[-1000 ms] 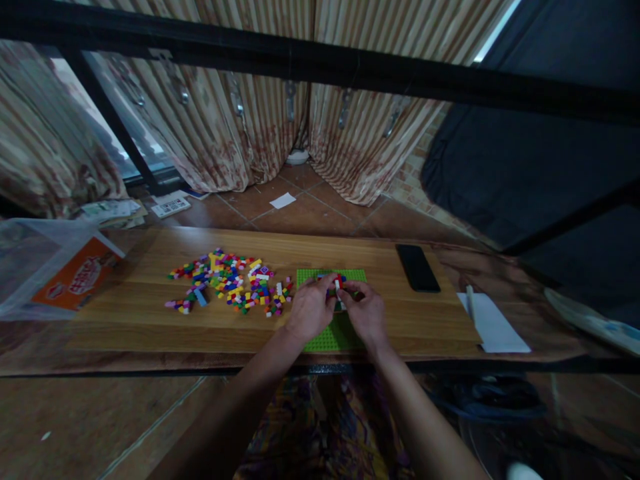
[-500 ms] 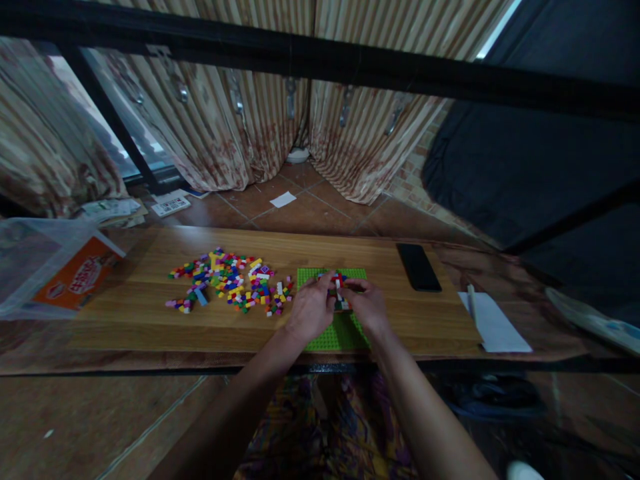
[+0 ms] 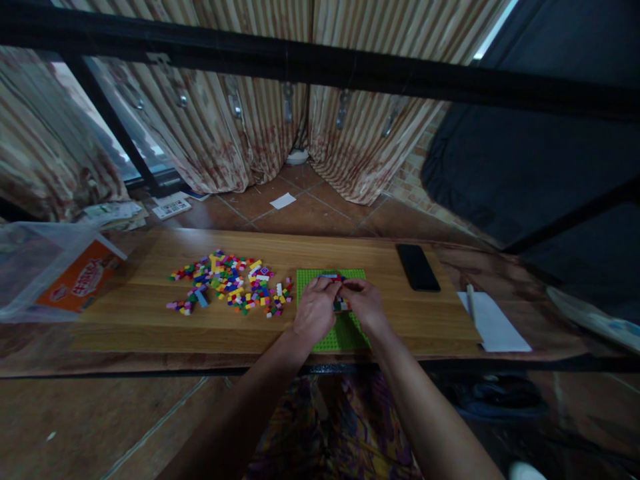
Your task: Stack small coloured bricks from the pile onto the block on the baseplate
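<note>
The left hand (image 3: 314, 311) and right hand (image 3: 369, 304) meet over the far half of a green baseplate (image 3: 332, 340) lying on the bench (image 3: 400, 313). Both sets of fingers (image 3: 327, 288) are curled in, with the tips nearly touching one another, and they close on a small build (image 3: 341, 305) of mixed-colour bricks. The build sits on the baseplate between the two palms, just under the fingertips, at 6 o'clock from where they meet. How tight the grip is cannot be told.

A loose pile (image 3: 230, 283) of coloured bricks spreads at 9 o'clock from the left hand, its near edge just beside the baseplate. A dark phone (image 3: 417, 267) lies at 2 o'clock from the right hand, apart from it. A paper (image 3: 494, 325) with a pen (image 3: 470, 294) lies at 3 o'clock. A plastic bag (image 3: 55, 273) rests at the bench's left end.
</note>
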Demonstrator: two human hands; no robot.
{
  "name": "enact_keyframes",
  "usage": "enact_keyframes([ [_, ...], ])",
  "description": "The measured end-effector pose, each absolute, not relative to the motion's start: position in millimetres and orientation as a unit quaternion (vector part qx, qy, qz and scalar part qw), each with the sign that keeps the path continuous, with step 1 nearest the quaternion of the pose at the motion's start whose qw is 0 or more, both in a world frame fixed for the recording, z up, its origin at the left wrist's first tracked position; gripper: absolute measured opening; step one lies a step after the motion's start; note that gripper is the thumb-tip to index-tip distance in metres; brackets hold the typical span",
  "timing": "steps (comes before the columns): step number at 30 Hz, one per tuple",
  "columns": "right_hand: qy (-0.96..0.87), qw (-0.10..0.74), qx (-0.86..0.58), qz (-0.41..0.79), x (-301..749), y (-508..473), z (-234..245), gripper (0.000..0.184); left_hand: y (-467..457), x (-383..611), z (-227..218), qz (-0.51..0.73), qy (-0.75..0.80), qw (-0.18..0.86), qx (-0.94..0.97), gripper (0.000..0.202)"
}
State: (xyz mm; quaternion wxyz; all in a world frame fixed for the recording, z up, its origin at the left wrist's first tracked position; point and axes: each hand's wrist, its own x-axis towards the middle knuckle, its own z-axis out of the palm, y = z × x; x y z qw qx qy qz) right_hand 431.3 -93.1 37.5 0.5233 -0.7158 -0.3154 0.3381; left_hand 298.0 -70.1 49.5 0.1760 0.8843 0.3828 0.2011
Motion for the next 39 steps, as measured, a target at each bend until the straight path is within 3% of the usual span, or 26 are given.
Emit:
enact_keyframes([
  [10, -0.316, 0.583, -0.666, 0.341, 433, -116, 30, 0.041, -77, 293, 49, 0.250, 0.364, 0.149, 0.885, 0.050],
  [16, -0.295, 0.595, -0.700, 0.261, 444, -153, 28, 0.044, -84, 240, 59, 0.334, 0.436, 0.130, 0.826, 0.041],
  [23, -0.362, 0.501, -0.758, 0.211, 423, -197, 38, 0.041, -73, 103, 31, 0.355, 0.642, 0.060, 0.677, 0.032],
  [28, -0.534, 0.448, -0.665, 0.268, 362, -195, 38, 0.027, -48, 34, 18, 0.307, 0.776, -0.008, 0.552, 0.038],
  [39, -0.708, 0.373, -0.553, 0.230, 258, -102, 41, 0.021, -10, 21, -5, 0.201, 0.753, -0.050, 0.625, 0.041],
])
